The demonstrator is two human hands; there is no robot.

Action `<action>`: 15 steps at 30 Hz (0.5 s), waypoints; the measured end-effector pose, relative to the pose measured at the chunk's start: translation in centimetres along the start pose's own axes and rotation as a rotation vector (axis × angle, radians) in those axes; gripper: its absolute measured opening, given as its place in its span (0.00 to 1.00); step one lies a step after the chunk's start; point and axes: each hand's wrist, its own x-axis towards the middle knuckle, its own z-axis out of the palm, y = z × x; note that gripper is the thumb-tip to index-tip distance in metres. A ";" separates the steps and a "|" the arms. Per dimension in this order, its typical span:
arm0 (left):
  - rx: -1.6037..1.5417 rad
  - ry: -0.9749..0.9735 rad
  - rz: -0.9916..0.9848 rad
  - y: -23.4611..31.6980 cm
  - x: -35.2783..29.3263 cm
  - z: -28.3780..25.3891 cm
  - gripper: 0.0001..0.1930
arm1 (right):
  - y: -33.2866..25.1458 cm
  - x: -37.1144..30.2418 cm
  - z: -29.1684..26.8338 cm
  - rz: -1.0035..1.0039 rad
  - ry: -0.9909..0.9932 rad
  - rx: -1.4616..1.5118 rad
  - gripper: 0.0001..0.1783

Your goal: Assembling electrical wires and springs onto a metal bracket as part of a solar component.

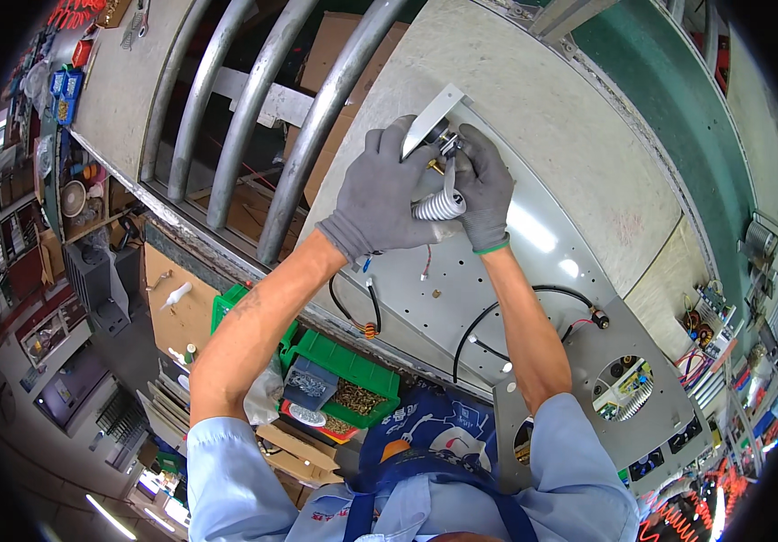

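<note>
Both my hands wear grey gloves and meet over the far end of a grey metal panel [488, 298]. My left hand [382, 194] grips a small assembly with a flat white metal bracket [431, 117] sticking up from it. My right hand [484, 190] closes around the same assembly from the other side, with a white ribbed part [438, 206] and a small brass fitting [437, 166] showing between the palms. Black and red wires [497, 312] lie across the panel below my hands.
A green bin [353, 366] with brass screws sits at the bench's near edge. Curved metal tubes [253, 108] run along the left. A second grey plate [605, 388] with round cut-outs lies at the right, beside wired parts [700, 330].
</note>
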 end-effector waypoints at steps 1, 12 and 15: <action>-0.005 0.001 0.003 0.1 0.0 0.0 0.48 | 0.4 -0.1 -0.1 0.030 -0.007 0.075 0.17; 0.061 0.003 0.028 0.3 -0.1 0.8 0.50 | 1.9 -0.1 -0.4 -0.010 0.079 0.068 0.12; 0.086 -0.011 0.048 0.5 0.1 0.8 0.50 | 2.4 0.2 -0.4 0.017 0.068 0.148 0.11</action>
